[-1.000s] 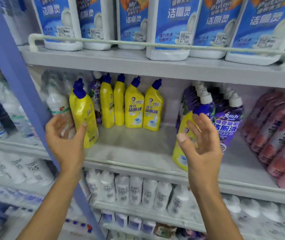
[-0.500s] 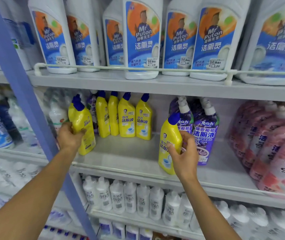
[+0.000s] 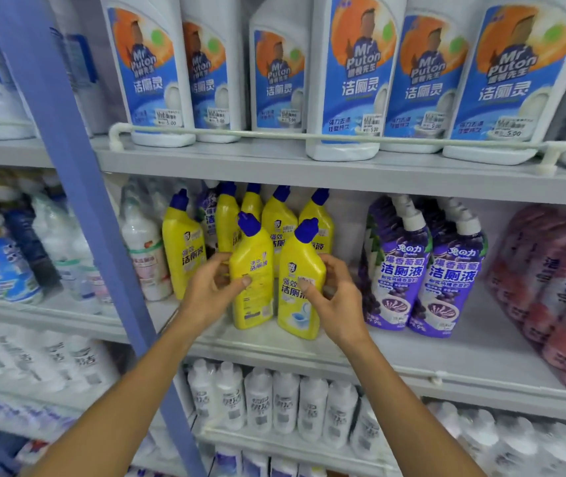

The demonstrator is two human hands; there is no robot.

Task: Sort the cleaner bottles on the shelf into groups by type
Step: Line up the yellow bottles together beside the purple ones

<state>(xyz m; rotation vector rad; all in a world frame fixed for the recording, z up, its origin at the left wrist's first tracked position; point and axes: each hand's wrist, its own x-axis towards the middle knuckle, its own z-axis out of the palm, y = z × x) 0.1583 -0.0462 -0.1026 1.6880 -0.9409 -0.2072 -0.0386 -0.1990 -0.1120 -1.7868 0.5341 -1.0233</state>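
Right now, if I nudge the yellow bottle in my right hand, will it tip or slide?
Likely tippy: the yellow bottle is tall and narrow with a slanted neck, so a high push could topple it. Pushed low, its glossy plastic would probably slide on the smooth shelf. It looks rigid under your right hand.

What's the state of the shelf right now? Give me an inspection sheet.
Surface: grey middle shelf, part bare at the front.
Job's things: left yellow bottle and right yellow bottle upright, side by side in front; rear yellow bottles behind; purple pouches and pink pouches to the right.
Clutter: purple pack among the rear yellow bottles.
Grips: left hand holds the left yellow bottle; right hand holds the right yellow bottle.
Cables: nothing seen.
Surroundings: blue post; white jugs above; white bottles below.
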